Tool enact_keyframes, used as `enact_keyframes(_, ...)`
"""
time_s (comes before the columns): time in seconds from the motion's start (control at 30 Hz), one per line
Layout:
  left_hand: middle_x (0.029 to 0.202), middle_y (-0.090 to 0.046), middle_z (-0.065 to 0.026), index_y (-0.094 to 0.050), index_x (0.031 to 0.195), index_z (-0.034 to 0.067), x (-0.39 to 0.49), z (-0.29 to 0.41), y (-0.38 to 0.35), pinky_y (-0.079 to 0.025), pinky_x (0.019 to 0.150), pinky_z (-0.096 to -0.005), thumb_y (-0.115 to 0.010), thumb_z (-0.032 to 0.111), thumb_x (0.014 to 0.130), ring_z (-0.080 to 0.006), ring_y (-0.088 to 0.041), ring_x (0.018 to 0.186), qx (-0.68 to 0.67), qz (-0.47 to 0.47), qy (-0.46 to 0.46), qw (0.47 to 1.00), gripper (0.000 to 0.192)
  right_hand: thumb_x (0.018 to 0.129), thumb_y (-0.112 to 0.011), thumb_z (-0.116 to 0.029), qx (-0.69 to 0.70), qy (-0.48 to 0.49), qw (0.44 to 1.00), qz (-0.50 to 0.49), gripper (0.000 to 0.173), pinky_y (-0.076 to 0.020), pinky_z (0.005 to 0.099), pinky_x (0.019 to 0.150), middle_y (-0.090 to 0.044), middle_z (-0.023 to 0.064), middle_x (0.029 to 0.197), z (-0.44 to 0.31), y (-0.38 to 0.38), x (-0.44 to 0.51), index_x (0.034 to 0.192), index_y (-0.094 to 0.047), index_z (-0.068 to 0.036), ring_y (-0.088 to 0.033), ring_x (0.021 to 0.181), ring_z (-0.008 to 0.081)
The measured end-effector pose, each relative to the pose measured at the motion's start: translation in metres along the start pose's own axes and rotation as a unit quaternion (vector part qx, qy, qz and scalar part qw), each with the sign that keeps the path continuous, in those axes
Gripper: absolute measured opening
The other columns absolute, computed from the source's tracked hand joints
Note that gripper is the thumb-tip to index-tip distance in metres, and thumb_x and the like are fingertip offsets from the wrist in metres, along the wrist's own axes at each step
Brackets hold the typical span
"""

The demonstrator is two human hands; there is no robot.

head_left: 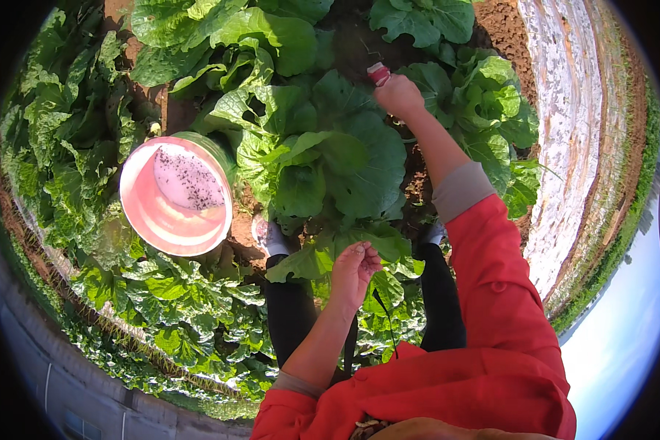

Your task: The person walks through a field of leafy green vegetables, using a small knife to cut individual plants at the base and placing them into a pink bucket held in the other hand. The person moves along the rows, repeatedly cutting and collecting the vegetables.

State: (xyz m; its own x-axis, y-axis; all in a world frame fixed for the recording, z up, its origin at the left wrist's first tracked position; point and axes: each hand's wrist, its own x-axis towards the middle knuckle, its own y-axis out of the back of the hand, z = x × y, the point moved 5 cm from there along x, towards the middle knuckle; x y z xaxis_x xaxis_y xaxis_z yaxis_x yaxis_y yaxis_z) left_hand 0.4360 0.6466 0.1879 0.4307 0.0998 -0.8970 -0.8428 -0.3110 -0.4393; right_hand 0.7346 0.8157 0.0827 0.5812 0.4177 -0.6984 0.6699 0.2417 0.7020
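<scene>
My right hand reaches forward and is closed around the red and white handle of a tool. Its working end lies in dark shade over the soil, too dim to make out. Nearer my body, my left hand hovers above low leaves with its fingers curled inward. Specks show on those fingertips, but whether the palm holds anything is hidden. Between the hands and my feet grows a broad-leaved cabbage plant with holes in some leaves. Left of it a pink-lined bucket holds white granular material dotted with dark specks.
Leafy cabbage plants crowd the row ahead, with more on the right and left. My shoe stands on brown soil close to the bucket. A pale plastic-covered strip runs along the right side.
</scene>
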Motion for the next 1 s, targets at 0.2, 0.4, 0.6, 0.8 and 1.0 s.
enact_keyframes(0.2, 0.081, -0.057, -0.0063, -0.053, 0.097, 0.001, -0.001, 0.010, -0.006, -0.048, 0.063, -0.0310, -0.052, 0.012, 0.087, -0.0171, -0.056, 0.070, -0.010, 0.011, -0.009, 1.000, 0.015, 0.076, -0.047, -0.024, -0.038, -0.011, 0.996, -0.075, 0.030, -0.0479, 0.0364, 0.072, -0.062, 0.0143, 0.074, -0.019, -0.010, 0.019, 0.083, -0.063, 0.000, -0.062, 0.078, 0.0274)
enact_keyframes(0.4, 0.083, -0.059, -0.0075, -0.054, 0.098, 0.001, 0.000, 0.019, -0.016, -0.049, 0.065, -0.0301, -0.049, 0.012, 0.088, -0.0167, -0.058, 0.073, -0.021, -0.022, -0.012, 0.999, 0.016, 0.077, -0.048, -0.027, -0.053, -0.013, 0.997, -0.052, 0.032, -0.0467, 0.0364, 0.076, -0.063, 0.0135, 0.082, -0.023, -0.011, 0.018, 0.093, -0.062, -0.002, -0.062, 0.083, 0.0270)
enact_keyframes(0.6, 0.084, -0.059, -0.0082, -0.054, 0.099, 0.000, 0.000, 0.019, -0.020, -0.049, 0.065, -0.0303, -0.048, 0.012, 0.088, -0.0169, -0.058, 0.072, 0.025, 0.012, -0.004, 1.000, 0.016, 0.079, -0.047, -0.031, -0.043, 0.009, 0.998, -0.050, 0.037, -0.0455, 0.0377, 0.081, -0.061, 0.0142, 0.100, -0.018, -0.011, 0.008, 0.102, -0.061, -0.005, -0.058, 0.097, 0.0286)
enact_keyframes(0.8, 0.083, -0.058, -0.0068, -0.054, 0.099, 0.001, 0.001, 0.016, -0.020, -0.049, 0.065, -0.0305, -0.050, 0.013, 0.088, -0.0167, -0.057, 0.072, 0.025, -0.002, -0.001, 1.000, 0.016, 0.078, -0.048, -0.027, -0.070, 0.017, 0.994, -0.088, 0.034, -0.0462, 0.0400, 0.081, -0.061, 0.0170, 0.100, 0.036, -0.015, -0.016, 0.098, -0.061, -0.003, -0.059, 0.095, 0.0319)
enact_keyframes(1.0, 0.083, -0.056, -0.0049, -0.055, 0.097, 0.002, 0.001, 0.016, -0.018, -0.048, 0.064, -0.0304, -0.053, 0.013, 0.087, -0.0161, -0.055, 0.071, 0.031, 0.025, -0.001, 0.999, 0.016, 0.073, -0.051, -0.022, -0.046, 0.024, 0.996, -0.079, 0.032, -0.0463, 0.0408, 0.081, -0.062, 0.0188, 0.097, 0.047, -0.036, -0.018, 0.096, -0.062, -0.003, -0.059, 0.093, 0.0342)
